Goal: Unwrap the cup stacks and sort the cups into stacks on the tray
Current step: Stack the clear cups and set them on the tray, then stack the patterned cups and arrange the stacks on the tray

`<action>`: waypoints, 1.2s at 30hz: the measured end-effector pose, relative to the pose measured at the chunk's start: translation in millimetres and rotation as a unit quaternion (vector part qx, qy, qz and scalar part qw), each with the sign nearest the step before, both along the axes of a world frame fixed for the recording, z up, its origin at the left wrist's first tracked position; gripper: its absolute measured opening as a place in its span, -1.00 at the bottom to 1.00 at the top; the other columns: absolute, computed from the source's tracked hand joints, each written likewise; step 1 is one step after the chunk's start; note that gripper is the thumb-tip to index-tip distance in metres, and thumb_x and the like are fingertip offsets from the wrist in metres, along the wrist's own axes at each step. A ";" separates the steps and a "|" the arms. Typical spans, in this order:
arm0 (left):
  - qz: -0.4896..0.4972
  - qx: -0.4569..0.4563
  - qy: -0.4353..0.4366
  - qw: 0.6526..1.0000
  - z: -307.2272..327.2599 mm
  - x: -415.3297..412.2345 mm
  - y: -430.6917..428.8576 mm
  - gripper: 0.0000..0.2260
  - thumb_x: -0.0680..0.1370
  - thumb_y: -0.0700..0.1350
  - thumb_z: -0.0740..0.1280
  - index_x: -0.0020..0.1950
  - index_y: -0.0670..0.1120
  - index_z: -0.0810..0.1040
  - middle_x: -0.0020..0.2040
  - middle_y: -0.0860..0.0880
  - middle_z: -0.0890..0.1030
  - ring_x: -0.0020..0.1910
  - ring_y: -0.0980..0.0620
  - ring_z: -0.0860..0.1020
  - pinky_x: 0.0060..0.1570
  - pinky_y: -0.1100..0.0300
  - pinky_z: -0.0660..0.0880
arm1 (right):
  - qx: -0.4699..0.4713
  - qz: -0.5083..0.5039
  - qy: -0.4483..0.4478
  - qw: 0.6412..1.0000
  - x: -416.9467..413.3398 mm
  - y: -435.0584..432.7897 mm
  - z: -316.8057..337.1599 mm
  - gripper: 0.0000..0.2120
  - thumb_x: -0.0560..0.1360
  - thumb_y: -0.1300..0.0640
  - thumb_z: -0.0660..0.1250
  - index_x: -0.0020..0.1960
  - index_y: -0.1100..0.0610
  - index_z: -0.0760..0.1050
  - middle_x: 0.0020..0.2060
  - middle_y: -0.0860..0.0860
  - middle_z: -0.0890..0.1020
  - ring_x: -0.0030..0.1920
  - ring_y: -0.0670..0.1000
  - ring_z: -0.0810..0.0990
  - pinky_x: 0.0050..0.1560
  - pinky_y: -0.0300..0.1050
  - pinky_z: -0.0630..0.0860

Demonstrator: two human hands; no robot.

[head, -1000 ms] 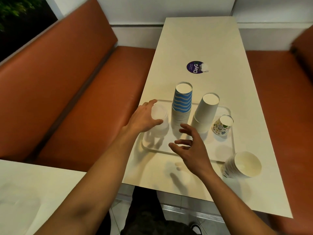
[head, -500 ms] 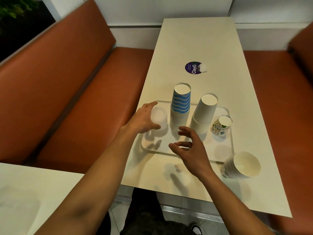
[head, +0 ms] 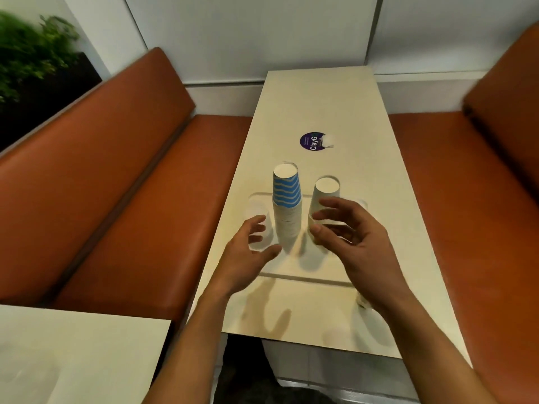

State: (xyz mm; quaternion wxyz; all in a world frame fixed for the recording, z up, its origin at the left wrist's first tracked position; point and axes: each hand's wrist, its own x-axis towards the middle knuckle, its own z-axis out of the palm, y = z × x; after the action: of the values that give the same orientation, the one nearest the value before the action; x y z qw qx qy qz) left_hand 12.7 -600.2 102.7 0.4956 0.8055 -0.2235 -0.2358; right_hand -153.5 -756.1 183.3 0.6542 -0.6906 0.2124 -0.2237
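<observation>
Two empty hands, fingers spread, hover over the tray (head: 306, 277): left hand (head: 248, 255) beside the clear cups (head: 256, 211), right hand (head: 361, 243) at the white stack (head: 325, 191). Steady the tall blue stack (head: 287, 199) low; it looks tippy.

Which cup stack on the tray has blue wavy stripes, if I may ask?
The tallest stack, standing between the clear cups and the plain white stack; only it shows blue.

left hand (head: 248, 252) open, near tray's (head: 306, 275) left edge | right hand (head: 355, 240) open before white stack (head: 325, 199) | blue-striped stack (head: 287, 211) upright between
</observation>
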 end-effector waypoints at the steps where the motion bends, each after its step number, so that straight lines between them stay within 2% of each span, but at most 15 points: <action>1: -0.011 -0.002 0.003 1.000 1.8 -12.8 -1.7 -0.40 0.50 -0.01 0.55 0.47 0.20 0.39 0.27 0.21 0.54 0.24 0.23 0.52 0.21 0.12 0.54 | -0.006 -0.008 -0.008 1.000 -12.3 -5.5 5.8 -0.59 0.48 0.00 0.48 0.31 -0.07 0.55 0.10 -0.10 0.70 0.10 -0.07 0.69 0.12 -0.12 0.65; 7: -0.037 0.012 0.015 0.999 -3.1 -82.7 -10.1 -0.45 0.51 -0.03 0.54 0.44 0.21 0.41 0.27 0.20 0.55 0.23 0.22 0.54 0.15 0.23 0.56 | 0.005 -0.083 -0.051 0.995 -89.8 -30.9 20.5 -0.58 0.40 -0.08 0.43 0.25 -0.08 0.57 0.03 -0.10 0.73 0.05 -0.05 0.71 0.10 -0.07 0.64; 10: -0.045 0.026 0.020 0.998 -14.8 -112.2 -14.1 -0.45 0.50 -0.01 0.54 0.41 0.24 0.40 0.27 0.19 0.56 0.21 0.23 0.56 0.20 0.16 0.56 | 0.038 -0.128 -0.060 0.989 -125.3 -42.2 7.4 -0.54 0.35 -0.10 0.46 0.24 -0.07 0.58 0.02 -0.06 0.73 0.05 -0.02 0.70 0.10 -0.02 0.63; 13: -0.045 0.044 0.024 0.998 -26.6 -136.4 -24.3 -0.42 0.49 0.01 0.54 0.44 0.23 0.38 0.27 0.19 0.54 0.20 0.22 0.56 0.22 0.16 0.54 | 0.063 -0.138 -0.041 0.988 -152.4 -57.4 -17.1 -0.47 0.34 -0.03 0.52 0.30 -0.05 0.54 0.03 -0.04 0.72 0.06 -0.07 0.69 0.12 -0.07 0.61; 16: -0.052 0.071 0.031 0.996 -41.3 -154.8 -38.7 -0.37 0.48 -0.01 0.54 0.47 0.23 0.35 0.30 0.16 0.51 0.20 0.18 0.54 0.19 0.16 0.55 | 0.068 -0.113 0.013 0.991 -165.4 -70.7 -45.9 -0.28 0.30 -0.02 0.58 0.41 -0.06 0.43 0.16 -0.02 0.65 0.15 -0.06 0.65 0.09 -0.16 0.56; 20: -0.070 0.109 0.041 0.991 -60.0 -162.9 -60.3 -0.26 0.47 -0.02 0.54 0.56 0.19 0.26 0.38 0.12 0.44 0.23 0.13 0.52 0.14 0.17 0.54 | 0.052 -0.036 0.141 0.988 -156.0 -79.5 -95.8 0.03 0.17 -0.12 0.65 0.52 -0.13 0.22 0.32 -0.02 0.49 0.30 0.06 0.51 0.30 0.08 0.51; 22: -0.078 0.119 0.051 0.989 -70.2 -162.4 -71.6 -0.21 0.46 -0.04 0.55 0.59 0.17 0.21 0.41 0.10 0.39 0.28 0.06 0.50 0.12 0.17 0.52 | 0.039 0.005 0.198 0.979 -145.2 -81.8 -119.3 0.15 0.13 -0.16 0.68 0.55 -0.15 0.12 0.35 -0.06 0.39 0.33 0.06 0.45 0.31 0.05 0.47; 25: -0.087 0.118 0.067 0.987 -88.3 -159.9 -88.8 -0.15 0.43 -0.04 0.59 0.59 0.17 0.20 0.44 0.08 0.36 0.34 0.02 0.50 0.19 0.10 0.54 | 0.020 0.033 0.224 0.974 -126.7 -84.7 -148.0 0.18 0.17 -0.07 0.74 0.57 -0.13 0.07 0.34 -0.10 0.34 0.34 0.03 0.39 0.29 -0.02 0.43; 27: -0.093 0.114 0.065 0.987 -101.7 -156.9 -101.2 -0.13 0.37 -0.02 0.61 0.56 0.20 0.23 0.46 0.07 0.38 0.36 0.03 0.49 0.27 0.07 0.52 | 0.014 0.032 0.214 0.976 -113.4 -87.6 -163.9 0.21 0.13 -0.05 0.77 0.56 -0.10 0.10 0.36 -0.10 0.37 0.36 0.04 0.42 0.30 -0.02 0.49; 28: -0.095 0.112 0.061 0.987 -108.4 -157.2 -106.0 -0.12 0.33 -0.01 0.62 0.54 0.22 0.24 0.46 0.06 0.40 0.36 0.03 0.50 0.30 0.05 0.52 | 0.017 0.032 0.204 0.978 -108.7 -88.3 -169.9 0.21 0.10 -0.04 0.77 0.55 -0.07 0.12 0.36 -0.09 0.40 0.34 0.03 0.46 0.26 -0.10 0.53; 30: -0.091 0.105 0.057 0.989 -121.7 -156.0 -115.2 -0.14 0.26 0.04 0.59 0.49 0.25 0.28 0.41 0.05 0.45 0.35 0.02 0.51 0.31 0.02 0.53 | 0.020 0.028 0.179 0.983 -99.3 -88.1 -177.3 0.12 0.14 0.14 0.77 0.52 0.00 0.18 0.31 -0.08 0.49 0.25 -0.05 0.53 0.04 -0.35 0.55; 31: -0.088 0.103 0.055 0.989 -125.2 -156.2 -119.2 -0.18 0.26 0.05 0.56 0.47 0.23 0.31 0.38 0.05 0.48 0.33 0.01 0.53 0.29 0.03 0.54 | 0.015 0.023 0.171 0.985 -96.2 -88.1 -180.5 0.04 0.18 0.22 0.75 0.48 0.00 0.23 0.27 -0.11 0.52 0.23 -0.09 0.55 -0.03 -0.41 0.54; 34: -0.074 0.117 0.016 0.990 -124.9 -158.9 -124.2 -0.38 0.34 0.00 0.55 0.39 0.09 0.46 0.31 0.03 0.54 0.24 -0.01 0.57 0.18 0.07 0.57 | 0.011 0.008 0.180 0.984 -92.6 -89.2 -182.7 -0.18 0.21 0.21 0.73 0.33 -0.09 0.39 0.17 -0.17 0.60 0.15 -0.12 0.60 -0.10 -0.41 0.54; 36: -0.061 0.102 0.018 0.993 -120.5 -161.6 -123.2 -0.40 0.37 0.01 0.56 0.38 0.07 0.47 0.30 0.05 0.53 0.24 0.02 0.57 0.18 0.07 0.57 | 0.015 0.007 0.192 0.981 -91.2 -91.9 -174.7 -0.33 0.23 0.13 0.72 0.21 -0.12 0.47 0.10 -0.14 0.66 0.09 -0.11 0.63 -0.15 -0.36 0.55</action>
State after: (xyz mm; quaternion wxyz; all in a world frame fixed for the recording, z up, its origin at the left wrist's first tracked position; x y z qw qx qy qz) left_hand -148.9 -723.5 -17.8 0.3994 0.8324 -0.2377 -0.3018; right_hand -244.7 -848.1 8.6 0.6130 -0.7123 0.3326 -0.0789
